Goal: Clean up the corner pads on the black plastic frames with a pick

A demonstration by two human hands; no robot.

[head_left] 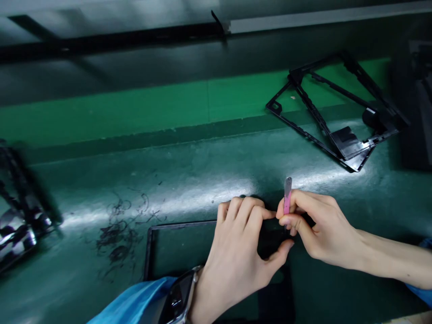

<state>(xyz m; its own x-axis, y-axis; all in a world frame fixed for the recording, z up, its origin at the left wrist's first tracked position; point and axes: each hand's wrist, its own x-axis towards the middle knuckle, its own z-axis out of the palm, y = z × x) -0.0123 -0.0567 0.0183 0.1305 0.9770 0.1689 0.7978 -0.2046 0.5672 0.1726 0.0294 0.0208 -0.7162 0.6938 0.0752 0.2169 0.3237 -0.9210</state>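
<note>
lying beneath left hand: black frame

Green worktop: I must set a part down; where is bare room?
Mostly bare: beyond the left hand, between black scraps and overlapping frames; also between those frames and the right forearm. Crowded: around the right hand and the black frame under the left.

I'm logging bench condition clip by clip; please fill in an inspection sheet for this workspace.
Surface: green benchtop, glare across it.
Job's things: rectangular black frame, partly hidden by the left hand; slim pink-and-grey hand tool, lower end hidden.
Clutter: thin black curls, apparently shavings, left of the rectangular frame.
Hands: left over the frame, grip unclear; right hand pinches the tool.
Cables: nothing seen.
Surroundings: two overlapping black frames at upper right; glossy black parts at left edge.
</note>
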